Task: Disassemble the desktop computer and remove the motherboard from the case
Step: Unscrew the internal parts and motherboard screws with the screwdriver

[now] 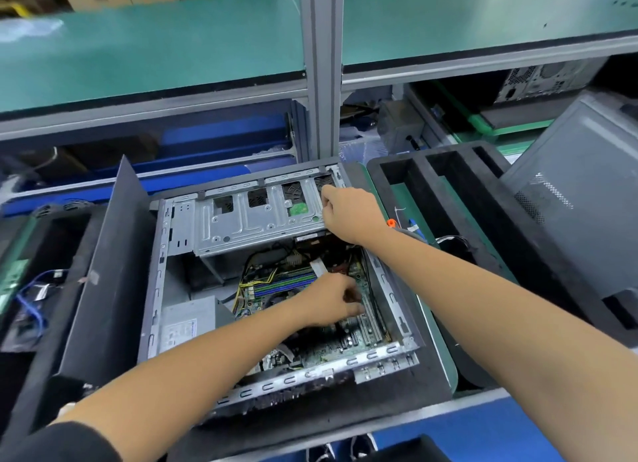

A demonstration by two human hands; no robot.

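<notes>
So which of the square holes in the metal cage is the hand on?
The rightmost hole. The right hand grips the drive cage there; the other three holes sit uncovered to its left.

Two bare forearms reach in from the near edge of the view, uncovered from wrist to elbow. The left arm wears a black sleeve (58, 441) pushed up past the elbow at the lower left corner. The left hand (331, 303) and right hand (348, 213) carry no gloves, rings or watch

Power supply (188, 323) label print too blurred
</notes>
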